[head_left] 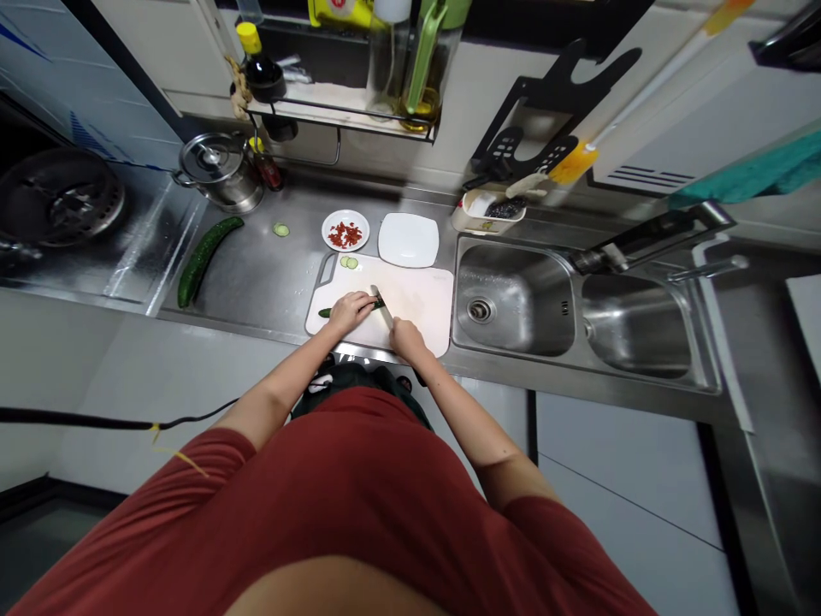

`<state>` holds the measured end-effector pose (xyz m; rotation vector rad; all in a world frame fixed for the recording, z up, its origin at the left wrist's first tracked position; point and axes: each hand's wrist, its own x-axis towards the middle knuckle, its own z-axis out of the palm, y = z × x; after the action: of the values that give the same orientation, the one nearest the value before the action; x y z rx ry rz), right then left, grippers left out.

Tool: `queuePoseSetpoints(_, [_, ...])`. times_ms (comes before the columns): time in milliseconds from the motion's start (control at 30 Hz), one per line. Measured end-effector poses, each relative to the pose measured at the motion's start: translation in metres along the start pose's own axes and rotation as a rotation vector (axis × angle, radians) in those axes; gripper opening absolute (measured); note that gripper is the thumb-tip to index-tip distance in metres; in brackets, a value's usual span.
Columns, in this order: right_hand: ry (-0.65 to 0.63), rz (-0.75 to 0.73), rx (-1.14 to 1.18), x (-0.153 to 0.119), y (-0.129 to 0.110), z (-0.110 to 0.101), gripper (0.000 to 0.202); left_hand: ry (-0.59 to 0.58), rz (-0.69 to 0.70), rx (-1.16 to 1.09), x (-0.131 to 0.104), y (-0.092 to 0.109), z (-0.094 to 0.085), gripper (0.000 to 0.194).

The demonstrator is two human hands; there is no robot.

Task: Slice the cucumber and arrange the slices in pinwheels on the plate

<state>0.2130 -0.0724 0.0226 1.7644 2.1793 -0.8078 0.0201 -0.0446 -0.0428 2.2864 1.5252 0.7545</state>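
Red shirt [359, 488] is closest. Past it, a dark green cucumber [325, 313] lies on the white board [416, 299]. The left hand [351, 313] holds it down, hiding its middle. The right hand [407, 340] grips a knife [383, 306], covering its handle. Up top, a green bottle [433, 64] is cut off.

A lidded steel pot [239, 192] stood at the back of the metal counter [269, 282], with a small yellow-capped bottle [269, 174] just beside it. On the wall shelf [333, 103], a dark bottle [262, 75] with a yellow cap stood left of an oil bottle [423, 98]. A cream container [471, 221] sat behind the double sink [529, 287], and a teal cloth [750, 175] hung at the far right
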Motion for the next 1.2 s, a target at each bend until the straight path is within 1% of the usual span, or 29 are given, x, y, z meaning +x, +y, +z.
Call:
queuePoseSetpoints(267, [-0.008,0.001,-0.011,0.004,-0.001,0.002,0.030,0.007,0.002,0.002,-0.001,0.000,0.001,0.027])
queuePoseSetpoints(367, [0.001,0.001,-0.005,0.007,-0.004,0.000,0.030,0.015,0.018,0.001,-0.001,0.000,0.001,0.027])
queuePoseSetpoints(500, [0.008,-0.005,0.000,0.012,-0.008,-0.001,0.030,0.007,0.004,0.012,-0.001,0.000,0.002,0.027])
queuePoseSetpoints(867, [0.044,-0.026,0.000,0.023,-0.012,0.000,0.029,0.003,0.002,0.010,-0.001,-0.003,0.004,0.027])
queuePoseSetpoints(1067, [0.033,-0.018,0.023,0.027,-0.017,-0.005,0.028,0.009,0.004,0.014,-0.001,-0.002,0.003,0.028])
queuePoseSetpoints(1200, [0.020,0.006,0.025,0.024,-0.019,-0.008,0.028,0.010,0.006,0.013,-0.002,-0.002,0.002,0.028])
